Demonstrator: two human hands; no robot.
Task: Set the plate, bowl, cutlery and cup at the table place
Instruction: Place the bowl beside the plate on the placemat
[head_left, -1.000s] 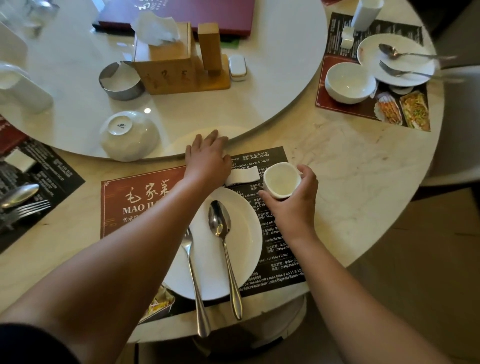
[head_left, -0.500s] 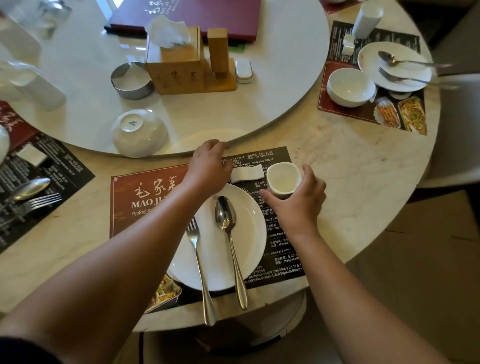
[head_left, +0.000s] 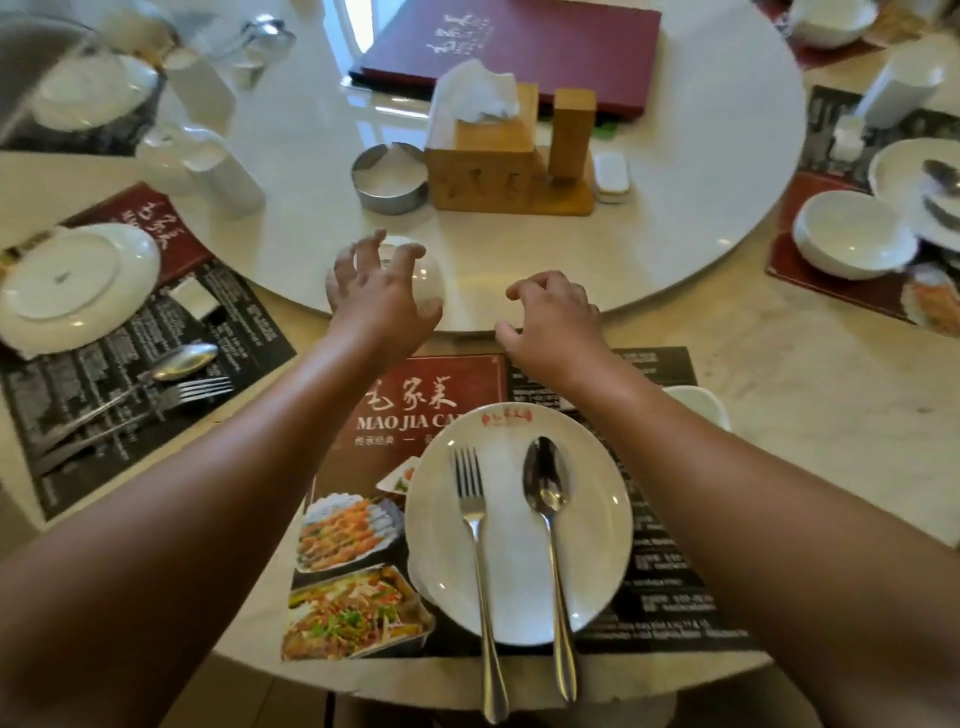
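My left hand (head_left: 382, 304): fingers splayed, arched over upturned bowl (head_left: 430, 286) directly beneath; contact unclear, no grip. Right hand (head_left: 556, 319) loosely curled, empty, fingertips just right of bowl. Risk: glazed dome slips from one-handed claw, skids across turntable (head_left: 675, 208).

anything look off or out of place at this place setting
Yes. The bowl sits upside down on the turntable, off the placemat. The fork and spoon lie on the plate, handles overhanging the edge of the table. At the place to the left, a second plate also lies upside down.
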